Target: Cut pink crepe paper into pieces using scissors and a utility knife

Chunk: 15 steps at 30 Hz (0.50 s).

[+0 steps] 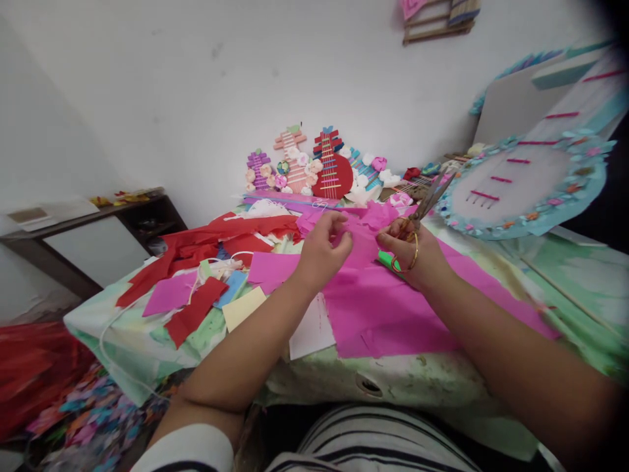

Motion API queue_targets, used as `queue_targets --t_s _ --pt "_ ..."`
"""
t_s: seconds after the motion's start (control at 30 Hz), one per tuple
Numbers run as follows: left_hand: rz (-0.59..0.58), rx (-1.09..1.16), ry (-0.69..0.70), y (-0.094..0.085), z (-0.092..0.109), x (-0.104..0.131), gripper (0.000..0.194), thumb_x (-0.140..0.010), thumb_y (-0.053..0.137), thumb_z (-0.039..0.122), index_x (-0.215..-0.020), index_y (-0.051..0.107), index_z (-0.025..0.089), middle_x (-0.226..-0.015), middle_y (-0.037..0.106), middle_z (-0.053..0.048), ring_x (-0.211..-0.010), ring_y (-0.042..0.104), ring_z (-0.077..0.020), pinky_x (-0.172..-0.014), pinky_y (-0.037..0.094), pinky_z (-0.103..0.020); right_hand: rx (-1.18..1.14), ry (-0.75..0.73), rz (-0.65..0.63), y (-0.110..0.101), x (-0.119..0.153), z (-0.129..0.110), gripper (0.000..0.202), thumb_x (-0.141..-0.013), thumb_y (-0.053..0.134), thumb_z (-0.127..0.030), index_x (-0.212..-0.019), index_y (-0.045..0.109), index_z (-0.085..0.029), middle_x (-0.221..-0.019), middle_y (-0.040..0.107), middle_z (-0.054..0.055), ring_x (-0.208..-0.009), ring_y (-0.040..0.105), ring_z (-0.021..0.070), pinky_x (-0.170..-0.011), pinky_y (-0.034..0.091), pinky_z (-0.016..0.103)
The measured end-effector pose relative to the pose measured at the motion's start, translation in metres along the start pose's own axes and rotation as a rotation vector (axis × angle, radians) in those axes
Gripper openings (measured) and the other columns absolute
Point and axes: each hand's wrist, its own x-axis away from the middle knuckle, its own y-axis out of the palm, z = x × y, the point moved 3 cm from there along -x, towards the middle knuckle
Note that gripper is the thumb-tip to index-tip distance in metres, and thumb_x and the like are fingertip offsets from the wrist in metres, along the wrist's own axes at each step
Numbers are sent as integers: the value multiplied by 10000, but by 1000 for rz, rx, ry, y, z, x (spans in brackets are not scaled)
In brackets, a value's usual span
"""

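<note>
My left hand [325, 252] is closed, fingers curled towards the thumb at the edge of a piece of pink crepe paper [362, 241]. That piece spans the gap between my two hands. Gold-handled scissors [428, 202] are in my right hand [415, 252], their blades pointing up and away to the right. The thumb and forefinger of that hand come together by the pink piece; their exact grip on it is partly hidden. Beneath both hands a large pink sheet [388, 321] covers the table. A bright green object [388, 260] lies just under my right hand.
Red crepe paper [216, 233] and coloured scraps lie on the left. A white sheet [312, 331] sits at the front edge. Paper-decorated toy instruments [334, 174] lean on the back wall. A large blue-rimmed lute shape [521, 187] stands at right. A low cabinet [98, 239] is on the left.
</note>
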Motion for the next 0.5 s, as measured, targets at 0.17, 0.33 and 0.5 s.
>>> queue_targets --t_s 0.17,0.33,0.5 --pt "-21 43 -78 -1 -1 0 214 -696 502 105 -885 469 202 -632 408 46 -546 397 -71 -526 325 -182 3 -13 66 -1 -2 -3 292 -556 672 -252 -594 387 -202 -519 380 -56 -437 362 63 -372 291 201" --pt "-29 98 -116 -1 -6 0 219 -707 511 113 -899 470 211 -672 425 43 -517 384 -57 -470 296 -168 13 -65 86 -5 -5 -3 274 -560 667 -242 -606 400 -204 -525 400 -58 -451 381 66 -401 319 206" --pt "-34 87 -103 -2 -11 2 216 -729 509 134 -926 472 215 -715 448 33 -541 419 -57 -485 323 -167 51 -84 102 -9 -9 1 240 -590 648 -267 -615 418 -201 -523 397 -60 -469 387 70 -424 322 210"
